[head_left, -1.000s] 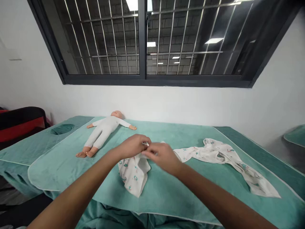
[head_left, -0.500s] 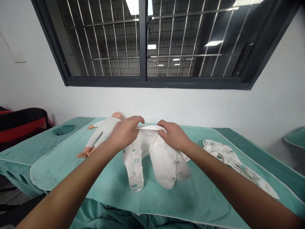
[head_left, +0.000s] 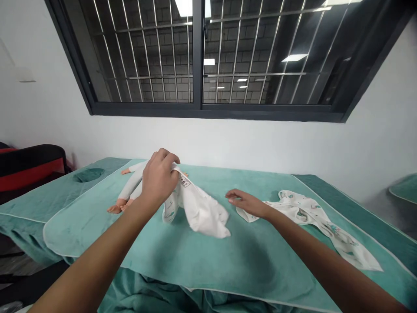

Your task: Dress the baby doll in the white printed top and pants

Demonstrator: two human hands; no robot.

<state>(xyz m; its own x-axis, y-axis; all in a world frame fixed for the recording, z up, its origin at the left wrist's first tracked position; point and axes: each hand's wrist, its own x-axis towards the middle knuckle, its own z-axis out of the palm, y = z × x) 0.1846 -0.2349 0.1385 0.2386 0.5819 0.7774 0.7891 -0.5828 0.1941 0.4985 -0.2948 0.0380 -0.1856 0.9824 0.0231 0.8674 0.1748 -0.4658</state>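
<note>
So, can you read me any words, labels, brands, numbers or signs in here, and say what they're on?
No text is readable.
Dark printed label on the white garment in the left fingers: too small and blurred to read.
Small coloured prints on it and on the patterned garment lying at right: too small to tell whether any are letters.

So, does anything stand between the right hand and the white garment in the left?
Nothing visible does: between the right hand and the white garment in the left hand there is just a gap above the green cover.
</note>
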